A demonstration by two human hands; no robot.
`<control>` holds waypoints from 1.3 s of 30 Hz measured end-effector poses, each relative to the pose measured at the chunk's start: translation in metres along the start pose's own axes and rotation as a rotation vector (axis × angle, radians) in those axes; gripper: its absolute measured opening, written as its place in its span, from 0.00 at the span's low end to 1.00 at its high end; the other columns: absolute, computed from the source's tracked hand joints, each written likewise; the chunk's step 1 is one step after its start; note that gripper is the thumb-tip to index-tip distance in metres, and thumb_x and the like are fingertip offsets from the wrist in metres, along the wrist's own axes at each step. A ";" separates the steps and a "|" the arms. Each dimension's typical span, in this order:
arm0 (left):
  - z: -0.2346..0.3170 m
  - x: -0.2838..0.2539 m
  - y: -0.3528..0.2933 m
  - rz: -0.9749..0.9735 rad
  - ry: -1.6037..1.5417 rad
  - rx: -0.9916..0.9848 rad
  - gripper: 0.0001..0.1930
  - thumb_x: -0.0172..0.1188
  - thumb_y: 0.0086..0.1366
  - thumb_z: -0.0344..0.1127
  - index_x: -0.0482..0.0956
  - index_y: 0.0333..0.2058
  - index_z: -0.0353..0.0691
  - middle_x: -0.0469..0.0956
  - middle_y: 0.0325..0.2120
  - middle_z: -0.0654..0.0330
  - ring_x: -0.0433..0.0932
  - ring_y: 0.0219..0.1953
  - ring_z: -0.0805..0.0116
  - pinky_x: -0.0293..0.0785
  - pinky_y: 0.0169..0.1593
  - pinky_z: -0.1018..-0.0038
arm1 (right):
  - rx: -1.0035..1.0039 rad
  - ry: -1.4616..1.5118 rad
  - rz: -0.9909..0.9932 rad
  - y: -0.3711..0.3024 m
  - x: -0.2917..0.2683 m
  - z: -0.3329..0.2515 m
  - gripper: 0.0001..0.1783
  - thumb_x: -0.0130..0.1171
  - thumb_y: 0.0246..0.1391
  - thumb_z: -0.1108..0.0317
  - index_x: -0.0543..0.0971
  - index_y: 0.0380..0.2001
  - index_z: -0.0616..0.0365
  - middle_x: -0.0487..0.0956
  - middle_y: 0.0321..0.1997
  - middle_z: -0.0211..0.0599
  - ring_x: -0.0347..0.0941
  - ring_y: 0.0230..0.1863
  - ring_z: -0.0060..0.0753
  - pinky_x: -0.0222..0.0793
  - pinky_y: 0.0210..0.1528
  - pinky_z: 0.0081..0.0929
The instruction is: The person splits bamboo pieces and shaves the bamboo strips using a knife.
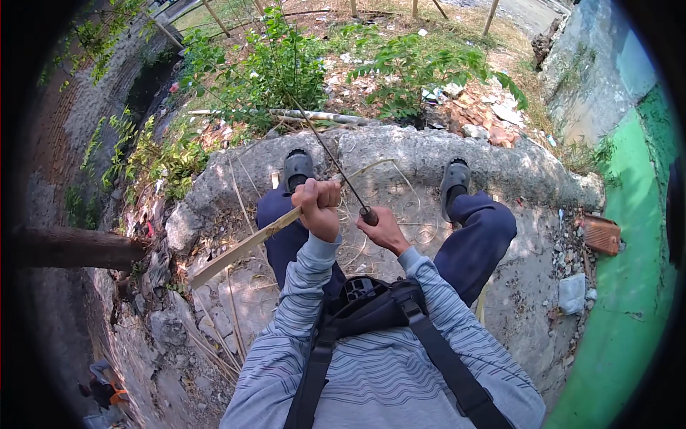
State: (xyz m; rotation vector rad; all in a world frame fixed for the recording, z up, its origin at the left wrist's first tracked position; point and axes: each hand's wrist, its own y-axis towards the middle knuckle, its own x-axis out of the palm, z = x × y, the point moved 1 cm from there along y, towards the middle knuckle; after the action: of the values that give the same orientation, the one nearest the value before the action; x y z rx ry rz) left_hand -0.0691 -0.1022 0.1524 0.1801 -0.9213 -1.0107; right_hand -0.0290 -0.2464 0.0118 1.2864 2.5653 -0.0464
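The left grip [319,206] is clenched on the pale strip [239,256], slanted back leftward, while, to that strip's right, a thin dark tool [331,153] (angled crosswise to it) is held by its handle [369,216] in the right grip [386,230].

Leafy shrubs [289,75] grow beyond a rough ledge [414,151].

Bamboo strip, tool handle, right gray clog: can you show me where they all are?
Bamboo strip [243,249]: head view, on its flat middle.
Tool handle [369,216]: head view, on its uncovered part.
Right gray clog [454,180]: head view, on its top.
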 end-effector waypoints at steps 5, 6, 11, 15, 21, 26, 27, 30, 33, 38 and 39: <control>-0.007 0.008 -0.006 0.103 -0.111 -0.011 0.26 0.43 0.79 0.35 0.48 0.17 0.46 0.44 0.12 0.71 0.41 0.13 0.79 0.41 0.20 0.71 | 0.212 0.047 0.002 0.006 0.000 0.009 0.18 0.66 0.54 0.61 0.76 0.25 0.67 0.72 0.18 0.38 0.66 0.23 0.25 0.65 0.29 0.35; -0.009 0.008 -0.006 0.098 -0.115 -0.013 0.26 0.43 0.79 0.35 0.48 0.17 0.46 0.44 0.12 0.71 0.41 0.13 0.79 0.41 0.20 0.71 | 0.259 0.075 0.014 0.007 0.000 0.011 0.17 0.66 0.54 0.62 0.75 0.25 0.67 0.72 0.18 0.38 0.66 0.23 0.25 0.65 0.29 0.35; 0.001 0.001 0.000 0.106 -0.071 0.013 0.26 0.43 0.79 0.37 0.48 0.18 0.46 0.45 0.12 0.71 0.41 0.14 0.77 0.42 0.21 0.70 | 0.061 -0.034 -0.014 0.004 -0.001 -0.012 0.17 0.66 0.55 0.62 0.76 0.24 0.65 0.72 0.17 0.33 0.65 0.22 0.23 0.63 0.27 0.32; -0.005 0.004 -0.004 0.224 -0.232 -0.091 0.27 0.43 0.79 0.37 0.48 0.17 0.47 0.45 0.12 0.70 0.41 0.15 0.76 0.42 0.22 0.70 | 0.188 0.085 0.015 0.005 -0.001 0.014 0.17 0.66 0.54 0.63 0.74 0.25 0.66 0.69 0.17 0.37 0.62 0.22 0.26 0.61 0.27 0.35; 0.011 0.003 -0.006 0.187 0.011 -0.004 0.27 0.41 0.80 0.42 0.46 0.18 0.50 0.43 0.12 0.71 0.37 0.16 0.76 0.41 0.22 0.69 | 0.082 -0.065 -0.018 0.004 0.000 -0.018 0.17 0.65 0.53 0.62 0.75 0.25 0.68 0.74 0.20 0.48 0.68 0.22 0.39 0.66 0.30 0.42; 0.016 0.011 -0.006 0.142 -0.193 -0.050 0.26 0.41 0.80 0.41 0.47 0.19 0.50 0.43 0.12 0.71 0.37 0.16 0.77 0.40 0.22 0.70 | 0.155 -0.036 0.027 0.005 -0.005 0.001 0.18 0.65 0.53 0.61 0.76 0.24 0.68 0.75 0.20 0.46 0.69 0.23 0.37 0.66 0.30 0.41; 0.009 0.010 -0.014 0.146 -0.137 -0.039 0.26 0.41 0.80 0.40 0.47 0.19 0.50 0.43 0.12 0.71 0.38 0.15 0.77 0.41 0.22 0.70 | 0.147 -0.036 0.043 0.002 -0.002 0.006 0.17 0.66 0.53 0.62 0.76 0.24 0.67 0.73 0.19 0.43 0.66 0.22 0.33 0.65 0.29 0.39; 0.008 0.000 -0.016 0.185 -0.128 0.041 0.26 0.42 0.78 0.34 0.47 0.17 0.46 0.44 0.12 0.71 0.40 0.15 0.79 0.41 0.20 0.71 | 0.103 -0.047 0.053 0.004 0.003 -0.010 0.17 0.66 0.53 0.62 0.76 0.25 0.67 0.72 0.19 0.40 0.64 0.22 0.30 0.64 0.28 0.37; 0.012 0.001 -0.011 0.073 0.040 0.066 0.26 0.41 0.80 0.38 0.47 0.18 0.49 0.43 0.12 0.71 0.38 0.15 0.76 0.42 0.21 0.70 | 0.033 -0.059 -0.017 0.008 0.003 -0.020 0.16 0.65 0.53 0.64 0.74 0.25 0.67 0.70 0.18 0.42 0.61 0.22 0.29 0.62 0.27 0.38; 0.028 0.010 -0.002 0.191 -0.114 -0.047 0.26 0.40 0.79 0.41 0.46 0.18 0.50 0.43 0.12 0.71 0.37 0.15 0.76 0.40 0.21 0.70 | 0.045 -0.049 0.039 0.010 -0.004 -0.005 0.17 0.65 0.53 0.63 0.75 0.25 0.68 0.71 0.18 0.46 0.66 0.22 0.35 0.65 0.29 0.40; 0.030 0.011 -0.002 0.175 -0.144 -0.094 0.26 0.40 0.79 0.42 0.46 0.17 0.50 0.43 0.11 0.71 0.36 0.15 0.75 0.40 0.22 0.69 | 0.115 -0.024 0.038 0.009 -0.004 0.002 0.17 0.65 0.53 0.62 0.75 0.24 0.68 0.72 0.18 0.47 0.66 0.21 0.35 0.65 0.30 0.40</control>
State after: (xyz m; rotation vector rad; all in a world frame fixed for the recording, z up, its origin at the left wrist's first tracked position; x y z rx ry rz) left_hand -0.0904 -0.1042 0.1765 -0.0526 -0.9992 -0.9104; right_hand -0.0197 -0.2442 0.0120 1.3659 2.5504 -0.2035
